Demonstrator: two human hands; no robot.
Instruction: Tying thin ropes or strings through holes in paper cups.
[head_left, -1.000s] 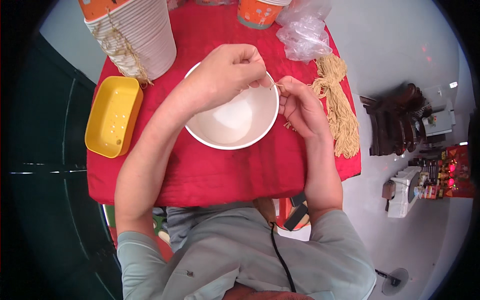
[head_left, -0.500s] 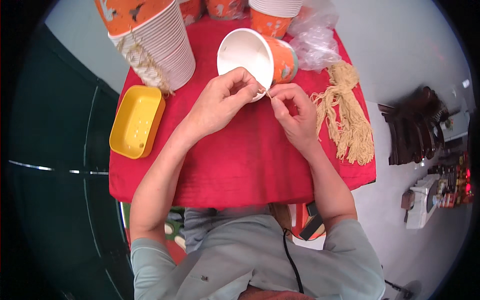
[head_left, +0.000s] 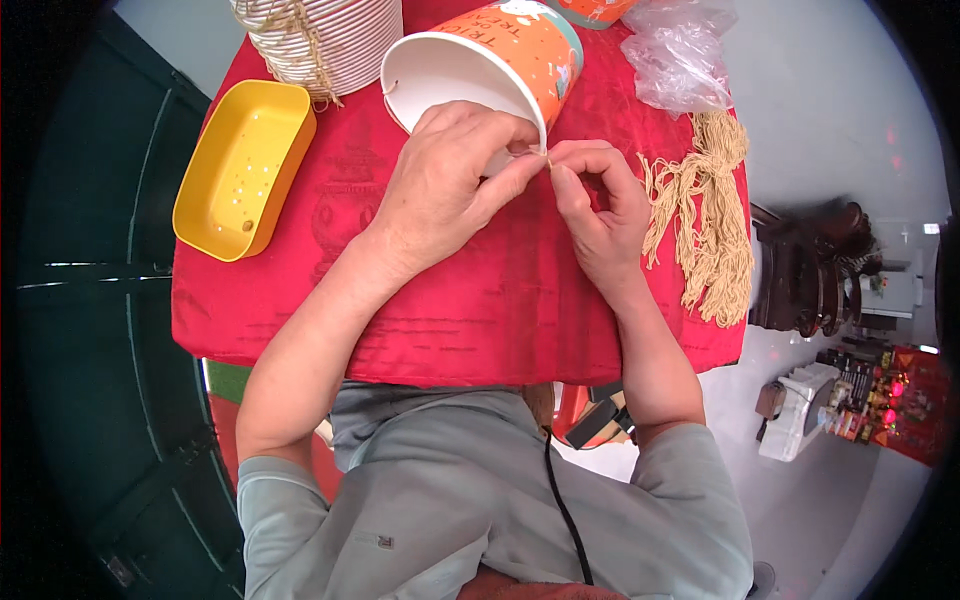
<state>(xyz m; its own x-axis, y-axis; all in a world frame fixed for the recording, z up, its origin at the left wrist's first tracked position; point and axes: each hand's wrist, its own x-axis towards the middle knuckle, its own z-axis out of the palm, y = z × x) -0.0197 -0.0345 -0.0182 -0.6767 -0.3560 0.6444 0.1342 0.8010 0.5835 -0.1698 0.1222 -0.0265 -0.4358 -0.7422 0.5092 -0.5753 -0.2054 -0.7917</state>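
An orange printed paper bucket (head_left: 545, 50) with a white inside lies on its side, its mouth toward me. My left hand (head_left: 445, 185) is closed at the near right part of the rim, its fingers partly inside the mouth. Its thumb and forefinger pinch a thin tan cord. At the same spot my right hand (head_left: 605, 205) is closed, thumb and forefinger pinching the cord close to the rim. The fingers hide most of this cord. Another bit of cord shows at the left side of the rim.
A yellow tray (head_left: 215, 170) with small light bits stands at left. Behind it are stacked white-rimmed buckets (head_left: 350, 45) with cords hanging down. A bundle of tan cords (head_left: 715, 225) lies at right, below a clear plastic bag (head_left: 680, 60). A red cloth (head_left: 450, 340) covers the table.
The whole view has shifted, so the table things sit higher. The bucket has turned, showing more of its printed side. Both hands stay at its rim, the left reaching further into the mouth.
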